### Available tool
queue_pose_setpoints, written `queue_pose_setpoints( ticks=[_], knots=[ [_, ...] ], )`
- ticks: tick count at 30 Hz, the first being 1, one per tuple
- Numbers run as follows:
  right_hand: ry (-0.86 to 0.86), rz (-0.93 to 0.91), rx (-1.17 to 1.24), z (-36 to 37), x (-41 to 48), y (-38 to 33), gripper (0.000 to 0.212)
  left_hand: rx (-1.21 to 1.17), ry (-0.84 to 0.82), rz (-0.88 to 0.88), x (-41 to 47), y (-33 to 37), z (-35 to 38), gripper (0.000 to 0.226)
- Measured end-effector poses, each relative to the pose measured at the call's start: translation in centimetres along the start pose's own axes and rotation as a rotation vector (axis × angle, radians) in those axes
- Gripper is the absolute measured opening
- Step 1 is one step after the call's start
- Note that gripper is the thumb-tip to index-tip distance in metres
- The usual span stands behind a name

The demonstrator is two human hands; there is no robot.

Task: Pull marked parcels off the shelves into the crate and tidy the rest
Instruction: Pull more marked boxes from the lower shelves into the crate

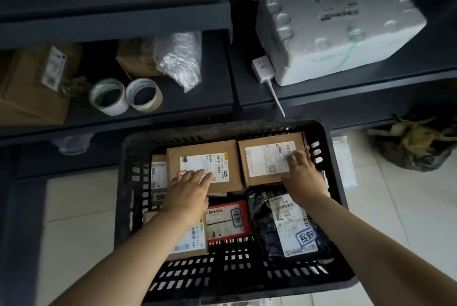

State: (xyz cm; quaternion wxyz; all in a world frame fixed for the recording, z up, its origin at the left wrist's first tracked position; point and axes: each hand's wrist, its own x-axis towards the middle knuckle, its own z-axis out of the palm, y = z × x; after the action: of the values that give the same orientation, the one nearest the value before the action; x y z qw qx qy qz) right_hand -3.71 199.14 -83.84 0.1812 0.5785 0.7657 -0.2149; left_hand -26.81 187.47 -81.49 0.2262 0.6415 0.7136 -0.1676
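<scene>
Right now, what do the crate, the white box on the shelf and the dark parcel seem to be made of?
Crate: probably moulded plastic, matt black, by its slotted grid walls. White box: apparently expanded foam, matt, with moulded dimples. Dark parcel: seemingly thin plastic film, glossy black, crinkled and catching light.

The crate (333, 157) is black with slotted walls. It holds brown boxes (202, 150), a red parcel (241, 227) and a black bag (259, 209).

The shelves (123, 21) are dark grey.

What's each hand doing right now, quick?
Left hand: open, fingers flat on the left brown cardboard box in the black plastic crate.
Right hand: on the right brown cardboard box; grip cannot be told.
</scene>
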Motion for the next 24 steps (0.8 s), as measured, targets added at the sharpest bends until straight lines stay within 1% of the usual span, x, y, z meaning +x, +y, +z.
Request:
queue_pose_setpoints(
  ticks=[2,4,6,9,11,12,16,18,21,24],
  knots=[
    [-0.034,-0.004,-0.021,-1.3,-1.4,-0.5,0.058,0.041,0.077,-0.005,-1.9,-0.5,-1.7,0.059],
    [-0.107,-0.035,-0.058,-3.0,-3.1,-1.7,0.058,0.076,0.135,-0.030,-4.3,-1.5,-3.5,0.056],
    [-0.180,-0.115,-0.103,-5.0,-5.1,-3.6,0.059,0.096,0.162,-0.093,-7.4,-2.5,-5.3,0.055],
    [-0.198,-0.269,-0.164,-9.0,-8.5,-7.9,0.057,0.044,0.199,-0.243,-13.3,-4.2,-7.5,0.047],
    [-0.158,-0.364,-0.187,-12.1,-11.2,-11.6,0.053,-0.043,0.270,-0.347,-18.5,-5.1,-9.2,0.039],
    [-0.130,-0.411,-0.201,-13.7,-12.6,-13.7,0.052,-0.077,0.338,-0.377,-21.3,-5.6,-9.8,0.036],
    [0.032,-0.662,-0.312,-19.0,-19.1,-22.8,0.053,-0.036,0.449,-0.510,-33.0,-7.3,-11.0,0.044],
    [0.079,-0.794,-0.336,-20.5,-23.4,-27.6,0.053,0.002,0.483,-0.587,-39.2,-8.5,-11.0,0.044],
    [0.156,-1.001,-0.377,-20.9,-30.7,-34.0,0.050,0.064,0.488,-0.755,-49.0,-9.7,-9.9,0.041],
    [0.150,-1.200,-0.394,-19.3,-39.4,-39.5,0.051,0.075,0.497,-0.922,-59.3,-10.0,-7.8,0.042]
  ],
)
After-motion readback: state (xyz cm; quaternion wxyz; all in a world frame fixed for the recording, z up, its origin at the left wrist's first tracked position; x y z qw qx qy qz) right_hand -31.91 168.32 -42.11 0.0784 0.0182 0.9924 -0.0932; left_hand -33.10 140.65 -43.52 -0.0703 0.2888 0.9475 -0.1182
